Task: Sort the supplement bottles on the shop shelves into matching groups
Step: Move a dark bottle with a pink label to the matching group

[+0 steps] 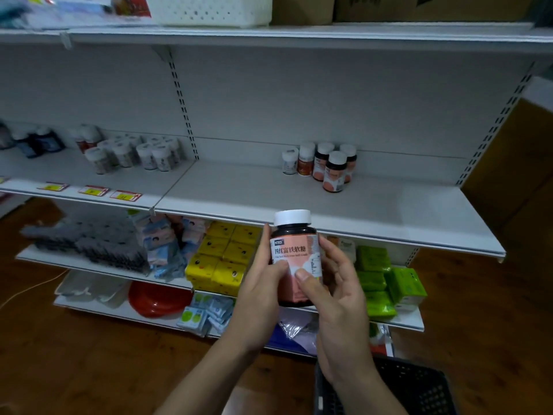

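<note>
Both hands hold one dark supplement bottle with a white cap and a pink label, upright in front of the middle shelf's edge. My left hand wraps its left side with the thumb on the label. My right hand grips its right side, thumb on the lower label. On the middle shelf stands a small group of bottles: some match the pink-labelled one, one is orange-labelled, one white. Far left on that shelf is a cluster of white-capped pale bottles and some dark blue ones.
A black plastic basket sits low at the right, under my right forearm. Lower shelves carry yellow packs, green packs, blue sachets and a red dish. A white perforated basket and cardboard boxes sit on top. Wooden floor lies below.
</note>
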### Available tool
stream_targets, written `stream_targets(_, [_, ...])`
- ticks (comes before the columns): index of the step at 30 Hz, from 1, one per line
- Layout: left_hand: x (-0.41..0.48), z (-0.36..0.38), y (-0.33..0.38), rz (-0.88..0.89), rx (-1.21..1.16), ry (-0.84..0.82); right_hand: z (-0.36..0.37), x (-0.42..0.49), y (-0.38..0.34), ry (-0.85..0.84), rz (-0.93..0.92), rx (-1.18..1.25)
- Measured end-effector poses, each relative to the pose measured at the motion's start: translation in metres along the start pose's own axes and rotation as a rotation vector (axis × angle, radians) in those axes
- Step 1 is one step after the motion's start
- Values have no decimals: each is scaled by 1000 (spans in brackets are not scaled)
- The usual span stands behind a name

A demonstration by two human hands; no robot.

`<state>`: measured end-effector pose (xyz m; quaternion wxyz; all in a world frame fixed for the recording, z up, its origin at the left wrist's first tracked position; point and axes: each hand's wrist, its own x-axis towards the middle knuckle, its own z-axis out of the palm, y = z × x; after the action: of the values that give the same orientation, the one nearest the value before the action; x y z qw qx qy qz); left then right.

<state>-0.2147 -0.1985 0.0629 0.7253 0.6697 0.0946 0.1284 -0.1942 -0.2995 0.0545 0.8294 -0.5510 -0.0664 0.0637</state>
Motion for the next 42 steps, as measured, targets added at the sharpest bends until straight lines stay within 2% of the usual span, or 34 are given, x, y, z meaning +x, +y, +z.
stream_targets(6, [5, -36, 3, -64, -33, 42, 30, 10, 22, -41, 77, 16])
stream_targets(11, [12, -99, 2, -97, -80, 122, 85, 17, 44, -125, 111, 18])
stream_targets(19, [10, -250, 15, -135, -190, 306, 230, 19, 106, -302, 135, -58])
stream_targets(30, [-5, -460, 35, -155, -205, 425, 422, 5, 189, -532, 199, -158])
stream_targets(42, [60, -600, 30, -137, -243, 511, 553, 62, 256, -612, 265, -203])
